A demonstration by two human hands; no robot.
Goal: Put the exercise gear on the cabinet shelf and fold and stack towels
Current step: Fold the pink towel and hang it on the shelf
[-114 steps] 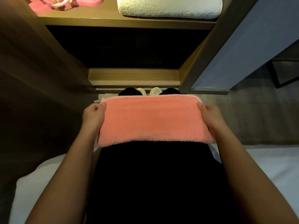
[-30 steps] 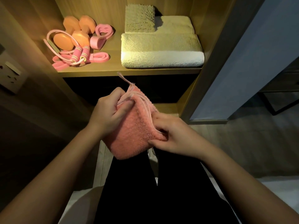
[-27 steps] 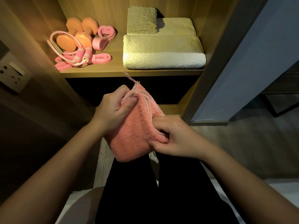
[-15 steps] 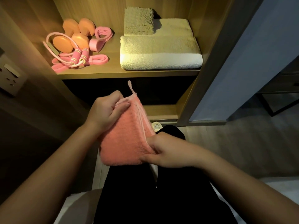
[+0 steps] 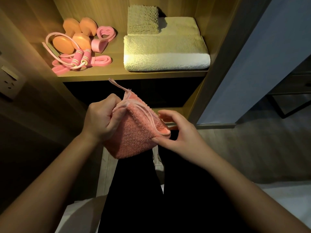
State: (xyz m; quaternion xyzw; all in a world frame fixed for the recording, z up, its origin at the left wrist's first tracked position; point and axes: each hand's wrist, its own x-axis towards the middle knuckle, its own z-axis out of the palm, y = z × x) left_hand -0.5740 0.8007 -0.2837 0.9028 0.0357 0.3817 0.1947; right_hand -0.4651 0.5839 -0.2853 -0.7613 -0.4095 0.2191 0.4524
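Note:
A folded pink towel (image 5: 134, 138) hangs in front of the cabinet, below the lit shelf (image 5: 117, 75). My left hand (image 5: 102, 121) grips its layered upper-left corner. My right hand (image 5: 178, 137) is cupped loosely at the lower-right corner, thumb touching the edge and fingers spread. On the shelf lie orange dumbbells (image 5: 63, 45), a pink jump rope (image 5: 80, 58), a pink band (image 5: 101, 60) and a pink heart-shaped grip (image 5: 105, 33). To their right sits a large folded white towel (image 5: 166, 52), with a small beige towel (image 5: 143, 20) on a second one behind it.
The compartment under the shelf is dark. A grey panel (image 5: 252, 64) stands to the right of the cabinet frame. A wall socket (image 5: 8, 84) is on the left. White bedding (image 5: 286, 195) lies at the lower right, and my dark-clothed legs are below the towel.
The wide towel has been folded into a small square. In the last half second my right hand loosened from a pinch on the lower-right corner and its fingers spread.

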